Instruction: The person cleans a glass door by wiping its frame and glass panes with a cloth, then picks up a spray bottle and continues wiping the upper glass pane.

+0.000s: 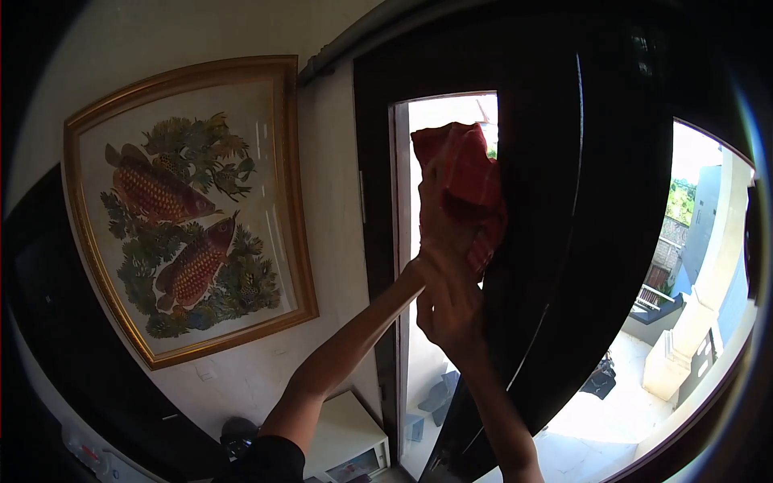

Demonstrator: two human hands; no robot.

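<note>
Red cloth [463,157]: While daylight is let in along the left edge of a tall dark door [555,161], the cloth, marked with paler lines, is held up at that edge, across a bright narrow strip [412,354]; whether the strip is glazed cannot be told.

Left hand [441,225]: Just left of the door, it is placed against the cloth, its arm extended from a black sleeve [282,460]. The fingers are lost in shadow and folds; whether they are clamped on the fabric or laid flat cannot be told.

Right hand [455,310]: By the door's left edge, lower than the cloth, it is overlapped with the left wrist. Its fingers are partly hidden; whether they are wrapped around anything cannot be told.

Feel of the cloth: From its limp, creased look, it is judged soft, light and hard to damage, with little slipperiness expected.

Grip on the cloth: The bunched middle is judged the surest place to be held; by a loose corner, little control would be given.

Framed fish picture [193,221]: Left of the door, two red-and-gold fish are shown among dark green plants, bordered in gold.

White cabinet [346,427]: It is set low, left of the door.

Sunlit paving [596,427]: It is seen right of the door, outdoors.
</note>
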